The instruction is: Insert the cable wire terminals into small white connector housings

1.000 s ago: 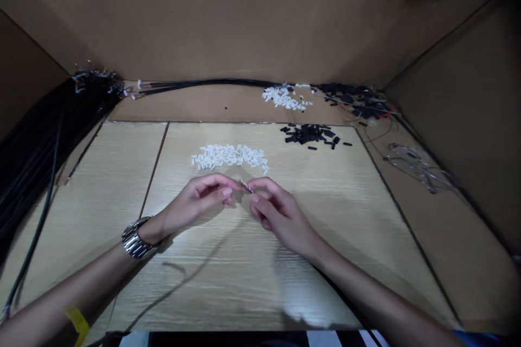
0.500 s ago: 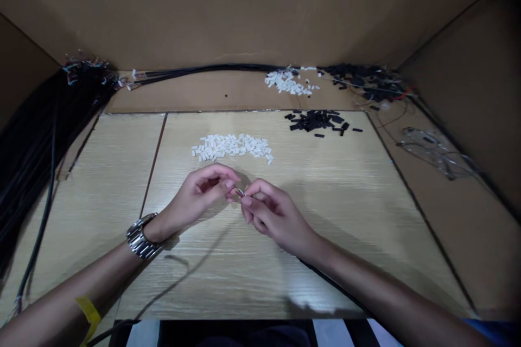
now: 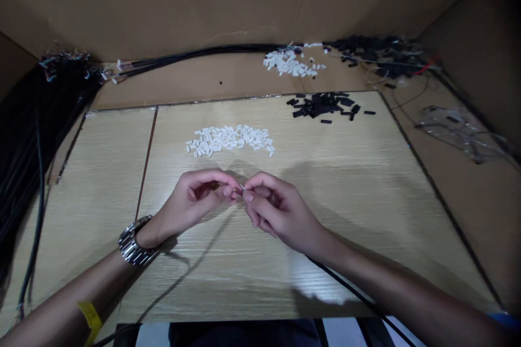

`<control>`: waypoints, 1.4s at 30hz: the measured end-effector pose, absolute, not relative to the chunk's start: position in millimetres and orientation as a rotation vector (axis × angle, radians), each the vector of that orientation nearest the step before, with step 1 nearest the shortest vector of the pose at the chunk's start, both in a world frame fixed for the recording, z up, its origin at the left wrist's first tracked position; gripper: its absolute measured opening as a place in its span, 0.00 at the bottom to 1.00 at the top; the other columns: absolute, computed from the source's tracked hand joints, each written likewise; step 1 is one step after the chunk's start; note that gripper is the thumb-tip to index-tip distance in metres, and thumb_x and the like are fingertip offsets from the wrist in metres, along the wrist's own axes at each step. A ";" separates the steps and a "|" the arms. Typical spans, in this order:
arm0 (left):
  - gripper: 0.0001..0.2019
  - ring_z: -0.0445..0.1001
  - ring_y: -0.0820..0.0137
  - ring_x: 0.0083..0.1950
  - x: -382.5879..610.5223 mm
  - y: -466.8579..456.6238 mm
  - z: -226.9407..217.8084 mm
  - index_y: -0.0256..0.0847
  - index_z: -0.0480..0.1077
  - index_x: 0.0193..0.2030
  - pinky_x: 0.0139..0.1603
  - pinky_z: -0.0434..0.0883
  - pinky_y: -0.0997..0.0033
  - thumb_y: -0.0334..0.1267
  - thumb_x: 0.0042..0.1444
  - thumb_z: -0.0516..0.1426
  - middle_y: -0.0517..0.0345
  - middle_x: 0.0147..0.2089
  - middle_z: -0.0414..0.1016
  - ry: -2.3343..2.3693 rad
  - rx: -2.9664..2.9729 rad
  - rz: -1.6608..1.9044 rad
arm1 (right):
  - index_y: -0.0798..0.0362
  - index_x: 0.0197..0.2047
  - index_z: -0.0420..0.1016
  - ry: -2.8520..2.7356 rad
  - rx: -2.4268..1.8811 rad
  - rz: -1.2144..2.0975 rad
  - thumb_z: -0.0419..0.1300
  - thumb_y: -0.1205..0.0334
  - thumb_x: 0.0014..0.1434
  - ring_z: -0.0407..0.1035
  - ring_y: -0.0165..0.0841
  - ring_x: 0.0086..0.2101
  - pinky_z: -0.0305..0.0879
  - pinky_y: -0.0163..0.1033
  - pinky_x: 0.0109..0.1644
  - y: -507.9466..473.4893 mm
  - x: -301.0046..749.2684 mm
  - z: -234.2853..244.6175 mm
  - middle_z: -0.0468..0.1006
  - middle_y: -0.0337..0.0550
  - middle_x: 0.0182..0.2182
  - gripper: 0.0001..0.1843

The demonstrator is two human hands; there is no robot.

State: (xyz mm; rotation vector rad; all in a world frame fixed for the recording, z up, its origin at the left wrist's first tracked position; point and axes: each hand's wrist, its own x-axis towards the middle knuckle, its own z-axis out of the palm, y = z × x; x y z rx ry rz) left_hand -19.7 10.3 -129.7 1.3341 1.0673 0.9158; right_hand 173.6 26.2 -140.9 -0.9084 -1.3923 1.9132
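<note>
2 pinches, left hand (image 3: 191, 201) and right hand (image 3: 281, 212), on 1 wire tip (image 3: 240, 190); wood-grain tabletop (image 3: 350, 173), cardboard walls (image 3: 244, 0)

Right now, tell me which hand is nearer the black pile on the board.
Right. The right hand lies below-left of the black pile; the left hand is farther left.

Brown cardboard walls (image 3: 244, 0) enclose a wooden tabletop (image 3: 345, 184).

Thin black cable (image 3: 345, 288), shiny tip (image 3: 240, 190) held mid-air, trailing nearward
</note>
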 end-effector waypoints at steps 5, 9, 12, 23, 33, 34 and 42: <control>0.04 0.75 0.76 0.36 -17.4 8.6 -130.8 0.39 0.77 0.38 0.36 0.71 0.81 0.32 0.56 0.64 0.59 0.35 0.79 1.128 1.348 0.927 | 0.52 0.35 0.65 -1.400 -0.914 1.889 0.56 0.62 0.65 0.54 0.19 0.16 0.50 0.26 0.18 25.1 173.7 -144.0 0.66 0.28 0.18 0.06; 0.03 0.76 0.76 0.36 -14.9 9.8 -134.0 0.39 0.77 0.38 0.38 0.72 0.81 0.31 0.56 0.64 0.59 0.35 0.80 1.114 1.359 0.954 | 0.51 0.34 0.66 -1.371 -0.945 1.825 0.56 0.60 0.65 0.55 0.19 0.16 0.51 0.27 0.19 24.6 172.8 -145.9 0.65 0.28 0.18 0.07; 0.04 0.76 0.77 0.35 -14.8 10.4 -136.0 0.39 0.77 0.38 0.37 0.72 0.81 0.30 0.55 0.64 0.59 0.35 0.80 1.110 1.404 1.002 | 0.51 0.35 0.66 -1.351 -0.961 1.802 0.58 0.62 0.64 0.54 0.19 0.16 0.50 0.27 0.19 25.8 173.1 -144.6 0.64 0.28 0.18 0.06; 0.04 0.76 0.75 0.34 -15.0 9.3 -137.2 0.39 0.77 0.38 0.33 0.72 0.80 0.31 0.55 0.64 0.58 0.34 0.79 1.131 1.489 1.037 | 0.52 0.35 0.68 -1.406 -0.976 1.775 0.61 0.63 0.62 0.57 0.20 0.19 0.51 0.28 0.20 26.4 173.4 -144.2 0.64 0.29 0.20 0.05; 0.03 0.75 0.73 0.32 -12.2 8.9 -136.6 0.36 0.77 0.36 0.30 0.72 0.77 0.31 0.54 0.64 0.55 0.33 0.78 1.196 1.574 1.052 | 0.52 0.36 0.67 -1.371 -0.946 1.850 0.58 0.57 0.64 0.52 0.20 0.18 0.48 0.29 0.20 30.5 174.6 -142.2 0.61 0.29 0.20 0.08; 0.03 0.75 0.73 0.31 -12.1 8.9 -136.6 0.36 0.77 0.36 0.30 0.72 0.77 0.31 0.54 0.64 0.55 0.33 0.78 1.199 1.578 1.055 | 0.52 0.36 0.68 -1.376 -0.946 1.848 0.59 0.58 0.63 0.52 0.20 0.18 0.48 0.29 0.20 31.0 174.4 -142.2 0.62 0.29 0.20 0.08; 0.03 0.74 0.75 0.31 -12.0 8.3 -137.1 0.38 0.77 0.37 0.28 0.70 0.79 0.31 0.54 0.64 0.56 0.33 0.78 1.201 1.587 1.083 | 0.52 0.36 0.68 -1.421 -0.947 1.804 0.59 0.58 0.63 0.54 0.22 0.18 0.49 0.30 0.20 29.5 174.7 -147.2 0.62 0.30 0.21 0.07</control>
